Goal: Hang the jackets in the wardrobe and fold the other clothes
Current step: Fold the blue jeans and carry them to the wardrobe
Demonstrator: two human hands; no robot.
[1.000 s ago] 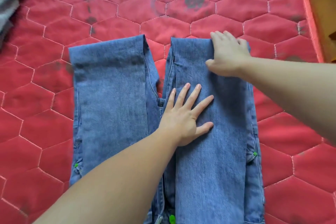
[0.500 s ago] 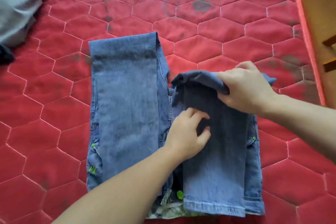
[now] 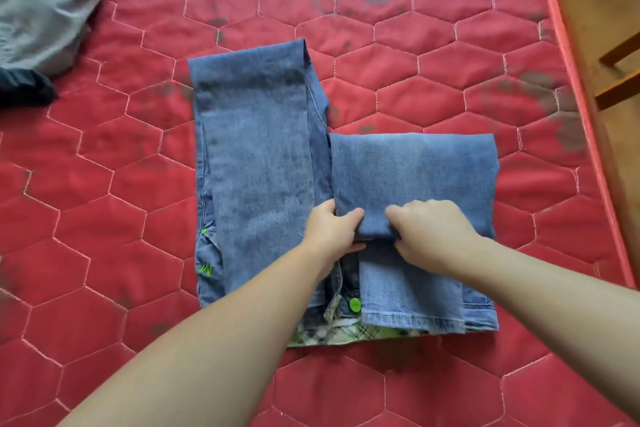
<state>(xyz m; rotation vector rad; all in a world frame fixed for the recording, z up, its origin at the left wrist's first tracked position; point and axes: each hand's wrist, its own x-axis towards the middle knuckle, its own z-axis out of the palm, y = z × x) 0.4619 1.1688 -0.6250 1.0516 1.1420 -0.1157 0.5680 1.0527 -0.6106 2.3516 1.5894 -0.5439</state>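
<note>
Two hands fold blue jeans (image 3: 263, 156) on a red quilted mattress (image 3: 415, 55).
Left hand (image 3: 332, 232) and right hand (image 3: 433, 232) both pinch the doubled-back right leg's near edge, fingers curled around the denim.

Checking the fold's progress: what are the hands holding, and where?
Both the left hand and right hand grip the jeans at the near edge of the folded-over right leg.

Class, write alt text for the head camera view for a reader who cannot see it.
Two hands, left hand and right hand, grip the folded-back right leg of blue jeans on a red quilted mattress. The left leg lies longer. Grey cloth sits far left.
</note>
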